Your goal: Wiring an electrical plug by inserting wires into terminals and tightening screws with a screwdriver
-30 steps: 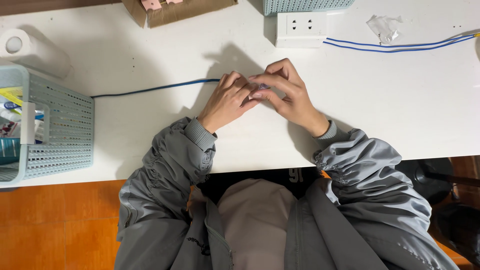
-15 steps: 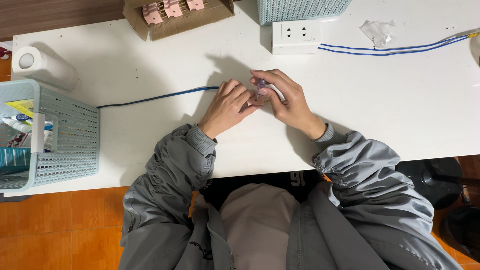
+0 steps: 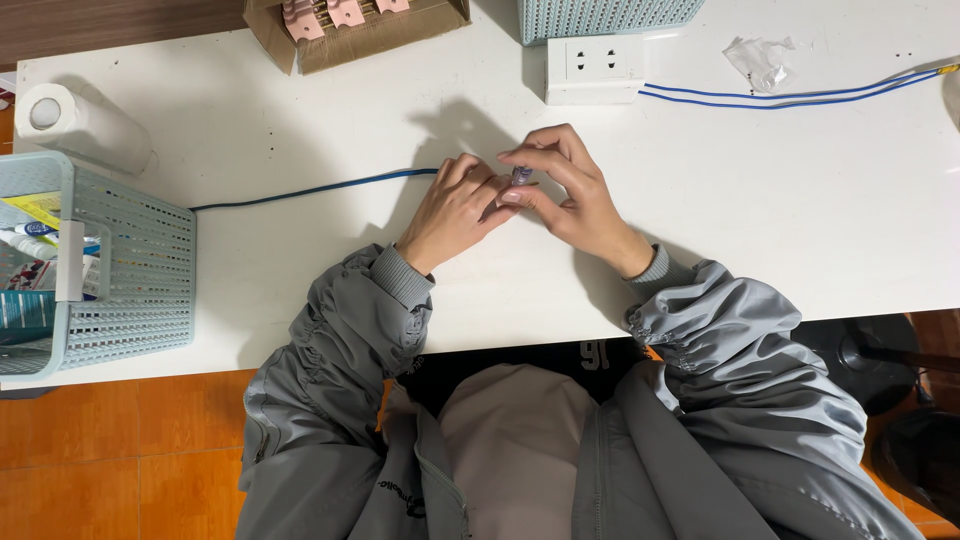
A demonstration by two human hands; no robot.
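My left hand (image 3: 455,210) and my right hand (image 3: 570,190) meet over the middle of the white table (image 3: 300,110). Between the fingertips of both sits a small clear connector plug (image 3: 520,176) at the end of a dark blue cable (image 3: 310,190). The cable runs from under my left hand leftward across the table toward the basket. The fingers of both hands pinch the plug; most of it is hidden by them.
A pale blue plastic basket (image 3: 130,290) with small items stands at the left edge. A paper roll (image 3: 80,125) lies behind it. A cardboard box (image 3: 350,30), a white socket strip (image 3: 595,70), a second basket (image 3: 600,15), blue wires (image 3: 800,96) and a crumpled plastic wrapper (image 3: 757,58) line the far side.
My hands stay together on the plug with small finger shifts. The view has moved slightly, so the table items sit lower in the picture.
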